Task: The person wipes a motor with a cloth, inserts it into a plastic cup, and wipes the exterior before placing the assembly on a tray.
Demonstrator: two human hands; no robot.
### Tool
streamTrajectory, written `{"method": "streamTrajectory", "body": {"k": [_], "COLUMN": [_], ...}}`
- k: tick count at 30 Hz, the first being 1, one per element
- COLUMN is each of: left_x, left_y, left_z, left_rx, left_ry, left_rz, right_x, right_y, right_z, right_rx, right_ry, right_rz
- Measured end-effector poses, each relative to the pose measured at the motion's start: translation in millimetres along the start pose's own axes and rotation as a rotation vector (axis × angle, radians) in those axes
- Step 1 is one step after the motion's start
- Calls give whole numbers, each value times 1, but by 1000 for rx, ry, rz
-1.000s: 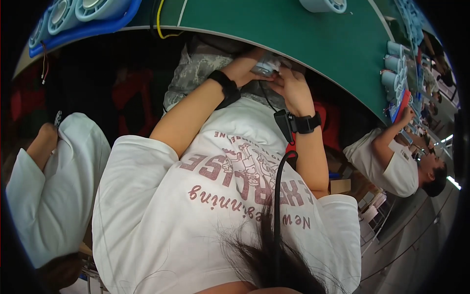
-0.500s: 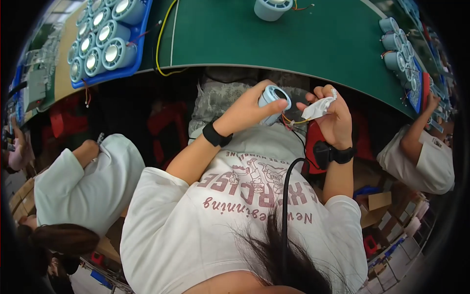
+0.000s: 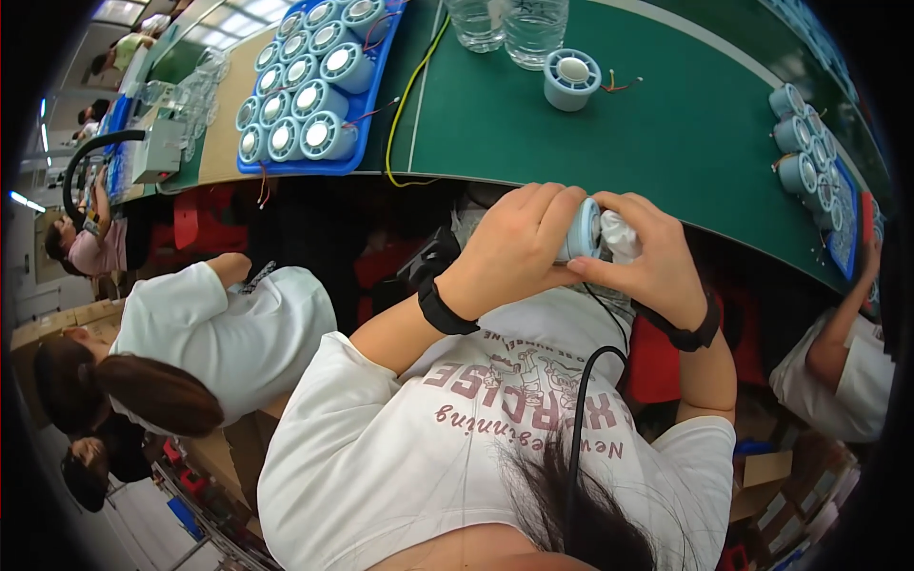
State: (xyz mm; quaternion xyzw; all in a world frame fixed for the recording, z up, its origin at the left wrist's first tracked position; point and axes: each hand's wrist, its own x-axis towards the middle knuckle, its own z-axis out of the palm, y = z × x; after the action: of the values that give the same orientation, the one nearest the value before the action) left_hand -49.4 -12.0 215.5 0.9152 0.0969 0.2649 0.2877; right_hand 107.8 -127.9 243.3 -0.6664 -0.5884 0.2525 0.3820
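My left hand is wrapped round a light-blue cylindrical unit, its slotted round end turned toward my right hand. Between the fingers of that hand is a crumpled white wipe, held up against or very near the unit's end. I cannot tell whether it touches. Both hands are just off the table's near edge, above my lap. Most of the unit's body is hidden by my left fingers. A similar unit with a pale round centre stands on the green table, its thin wires spread to the right.
A blue tray of several such units stands at the left of the green table. Clear plastic bottles are at the back, beside a yellow cable. More units sit in a tray at right. People sit on both sides.
My right hand has brought the wipe over to the unit, and the unit's end has turned to face it. The view has shifted, bringing the bottles into sight.
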Motion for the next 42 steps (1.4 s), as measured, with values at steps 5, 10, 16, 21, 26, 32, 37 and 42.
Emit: {"method": "streamTrajectory", "body": {"k": [5, 10, 16, 21, 26, 32, 37, 42], "left_x": [-7, -15, -9, 22, 30, 27, 22, -4], "left_y": [9, 5, -11, -63, -108, -60, -61, 3], "left_z": [-4, -8, -46, -63, -50, -39, -38, -9], "left_rx": [18, 98, 178, 240, 301, 750, 856, -538], "left_ry": [78, 116, 157, 347, 418, 574, 531, 431], "left_rz": [-7, -152, -261, -324, -369, -363, -367, -414], "right_x": [1, 6, 9, 14, 13, 10, 14, 14], "right_y": [-2, 0, 4, 2, -5, -3, -1, -2], "right_z": [0, -28, -52, -43, -29, -11, 3, 34], "right_rx": [23, 531, 550, 478, 455, 291, 402, 370], "right_ry": [58, 305, 211, 166, 239, 462, 576, 657], "right_rz": [-28, 263, 203, -1, -86, -110, -22, -82]}}
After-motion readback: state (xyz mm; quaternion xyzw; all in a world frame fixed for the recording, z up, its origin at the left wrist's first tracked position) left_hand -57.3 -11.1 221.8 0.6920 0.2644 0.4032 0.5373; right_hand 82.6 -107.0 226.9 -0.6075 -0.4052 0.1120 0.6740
